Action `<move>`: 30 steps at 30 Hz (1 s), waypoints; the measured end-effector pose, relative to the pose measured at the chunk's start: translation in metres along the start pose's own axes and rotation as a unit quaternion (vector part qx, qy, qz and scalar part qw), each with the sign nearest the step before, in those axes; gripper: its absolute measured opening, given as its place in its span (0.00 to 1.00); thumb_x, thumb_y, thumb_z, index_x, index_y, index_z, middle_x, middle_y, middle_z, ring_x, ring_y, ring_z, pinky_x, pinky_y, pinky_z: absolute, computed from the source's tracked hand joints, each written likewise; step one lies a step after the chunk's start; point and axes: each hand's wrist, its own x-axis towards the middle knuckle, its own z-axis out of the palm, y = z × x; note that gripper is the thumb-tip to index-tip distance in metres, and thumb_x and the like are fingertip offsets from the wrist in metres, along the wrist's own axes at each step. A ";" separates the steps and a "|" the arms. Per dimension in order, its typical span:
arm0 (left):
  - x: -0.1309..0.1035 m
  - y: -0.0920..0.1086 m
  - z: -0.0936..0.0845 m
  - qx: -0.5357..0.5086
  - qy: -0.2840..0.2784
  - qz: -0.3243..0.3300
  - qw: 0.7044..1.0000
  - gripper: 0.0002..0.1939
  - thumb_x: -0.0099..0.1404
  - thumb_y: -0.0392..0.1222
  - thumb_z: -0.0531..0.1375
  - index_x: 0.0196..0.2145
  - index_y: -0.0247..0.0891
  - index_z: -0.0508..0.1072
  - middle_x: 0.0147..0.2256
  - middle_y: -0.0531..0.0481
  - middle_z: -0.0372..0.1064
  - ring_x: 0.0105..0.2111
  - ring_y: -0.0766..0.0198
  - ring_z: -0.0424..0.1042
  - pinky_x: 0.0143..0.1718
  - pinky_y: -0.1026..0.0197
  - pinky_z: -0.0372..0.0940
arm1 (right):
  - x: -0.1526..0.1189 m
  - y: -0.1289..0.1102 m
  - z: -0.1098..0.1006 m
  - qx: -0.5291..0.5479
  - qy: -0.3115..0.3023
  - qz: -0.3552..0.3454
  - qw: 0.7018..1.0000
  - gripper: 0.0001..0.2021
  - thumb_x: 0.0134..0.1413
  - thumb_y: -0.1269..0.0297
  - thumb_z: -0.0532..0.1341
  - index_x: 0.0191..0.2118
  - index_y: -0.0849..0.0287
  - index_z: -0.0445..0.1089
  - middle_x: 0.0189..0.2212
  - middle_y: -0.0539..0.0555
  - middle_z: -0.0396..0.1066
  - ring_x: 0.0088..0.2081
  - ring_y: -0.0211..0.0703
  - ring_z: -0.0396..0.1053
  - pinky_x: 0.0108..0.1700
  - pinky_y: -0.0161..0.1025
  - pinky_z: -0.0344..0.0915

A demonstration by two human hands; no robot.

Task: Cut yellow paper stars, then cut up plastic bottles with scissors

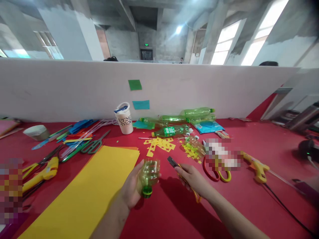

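My left hand is closed around the cut-off top part of a green plastic bottle. Its green-capped neck points down toward me, and the wide cut end faces away. To the right, my right hand grips a tool with a flat dark tip and an orange loop at its rear end; the fingers hide its middle, so its exact kind is unclear. The tip points at the bottle piece with a gap between them. Beyond the hands lie yellow paper strips with star-shaped holes and small yellow stars.
Yellow paper sheets lie at left, beside green-handled scissors and a yellow glue gun. Several green bottles and a white cup stand or lie at the back. Another glue gun and scissors lie at right.
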 end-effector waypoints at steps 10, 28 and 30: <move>0.007 -0.006 0.021 -0.008 0.002 -0.007 1.000 0.17 0.64 0.45 0.53 0.45 0.29 0.68 0.37 0.40 0.75 0.39 0.50 0.74 0.43 0.49 0.67 | -0.009 0.000 -0.035 -0.132 0.075 -0.090 0.984 0.08 0.57 0.58 0.51 0.31 0.56 0.57 0.21 0.45 0.60 0.22 0.37 0.63 0.24 0.32 0.61; 0.011 -0.025 0.007 -0.074 -0.048 -0.025 0.996 0.15 0.64 0.39 0.53 0.44 0.29 0.72 0.42 0.39 0.74 0.47 0.50 0.70 0.55 0.48 0.56 | 0.095 0.021 -0.158 -0.477 0.212 -0.038 0.852 0.14 0.59 0.62 0.57 0.50 0.60 0.64 0.49 0.57 0.65 0.45 0.47 0.67 0.46 0.50 0.65; 0.010 -0.025 0.006 -0.072 -0.055 -0.024 0.996 0.15 0.64 0.39 0.53 0.45 0.29 0.71 0.43 0.39 0.73 0.47 0.51 0.69 0.55 0.48 0.55 | 0.079 0.009 -0.141 -0.469 0.210 -0.069 0.855 0.15 0.60 0.60 0.55 0.50 0.59 0.63 0.49 0.60 0.65 0.47 0.49 0.65 0.48 0.48 0.63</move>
